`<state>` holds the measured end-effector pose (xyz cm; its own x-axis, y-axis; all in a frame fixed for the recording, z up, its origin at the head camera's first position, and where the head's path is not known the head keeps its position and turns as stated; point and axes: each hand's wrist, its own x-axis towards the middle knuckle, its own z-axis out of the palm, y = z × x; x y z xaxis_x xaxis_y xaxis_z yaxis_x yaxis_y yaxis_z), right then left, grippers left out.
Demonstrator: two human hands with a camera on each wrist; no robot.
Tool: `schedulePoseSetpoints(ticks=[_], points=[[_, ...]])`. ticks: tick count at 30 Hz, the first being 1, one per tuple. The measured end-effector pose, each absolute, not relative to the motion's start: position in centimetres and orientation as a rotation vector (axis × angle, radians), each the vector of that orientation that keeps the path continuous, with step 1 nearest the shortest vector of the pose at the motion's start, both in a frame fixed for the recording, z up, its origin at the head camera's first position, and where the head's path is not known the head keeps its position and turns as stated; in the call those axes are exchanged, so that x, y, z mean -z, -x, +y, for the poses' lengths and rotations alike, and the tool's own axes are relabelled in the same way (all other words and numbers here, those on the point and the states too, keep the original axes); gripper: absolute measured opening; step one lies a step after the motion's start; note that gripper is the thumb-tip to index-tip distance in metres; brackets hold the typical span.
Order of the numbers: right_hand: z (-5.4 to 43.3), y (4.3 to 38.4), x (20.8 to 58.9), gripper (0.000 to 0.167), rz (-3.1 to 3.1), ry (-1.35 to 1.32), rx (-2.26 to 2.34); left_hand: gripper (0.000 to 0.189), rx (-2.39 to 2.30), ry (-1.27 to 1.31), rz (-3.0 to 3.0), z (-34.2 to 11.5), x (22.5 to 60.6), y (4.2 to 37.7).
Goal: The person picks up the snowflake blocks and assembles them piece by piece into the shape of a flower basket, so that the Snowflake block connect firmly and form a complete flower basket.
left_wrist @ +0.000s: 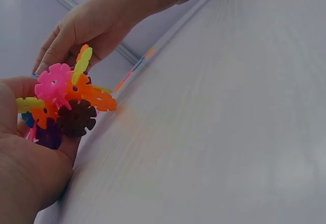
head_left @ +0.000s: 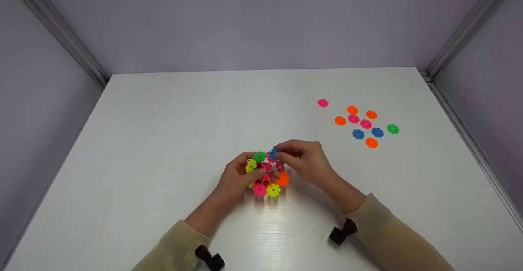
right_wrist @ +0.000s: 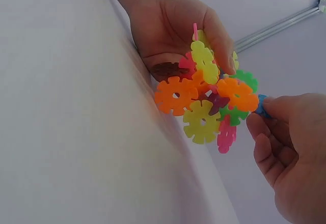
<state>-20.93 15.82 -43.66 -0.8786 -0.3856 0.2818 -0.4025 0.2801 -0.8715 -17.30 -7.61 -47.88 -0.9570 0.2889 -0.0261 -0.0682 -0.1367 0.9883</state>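
Note:
A ball-like cluster of interlocked plastic snowflake discs (head_left: 273, 190), in pink, yellow, orange, green and other colours, is held above the front middle of the table. My left hand (head_left: 235, 180) grips it from the left, thumb over the near side. On its upper right, my right hand (head_left: 310, 162) pinches a blue snowflake disc (head_left: 273, 153) between thumb and finger. The right wrist view shows that blue disc (right_wrist: 263, 106) at the cluster's edge; whether it is slotted in cannot be told. A brown disc (left_wrist: 76, 117) faces the left wrist camera.
Loose discs lie flat at the right of the white table (head_left: 163, 140): a green disc (head_left: 393, 129), a blue disc (head_left: 358, 134), a pink disc (head_left: 322, 103), an orange disc (head_left: 371, 142) and several more. Pale walls (head_left: 261, 25) stand around the back and sides.

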Motion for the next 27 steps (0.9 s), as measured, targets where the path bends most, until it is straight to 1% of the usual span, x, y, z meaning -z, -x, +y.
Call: schedulePoseSetpoints(ticks=[8, 17, 23, 27], points=[[16.05, 20.91, 43.42, 0.02, -2.461, -0.874, -1.529, 0.046, -2.181, -0.26, 1.91, -7.55, 47.87, 17.29], [15.87, 20.86, 43.66, 0.023, -2.458, -0.961, -1.46, 0.046, -2.217, -0.268, 1.866, -7.59, 47.99, 17.31], [15.59, 21.04, 44.15, 0.021, -2.358, -1.051, -1.402, 0.045, -2.243, -0.268, 1.842, -7.58, 48.14, 17.36], [15.61, 21.15, 44.27, 0.02, -2.38, -1.057, -1.412, 0.045, -2.232, -0.262, 1.862, -7.67, 48.08, 17.36]])
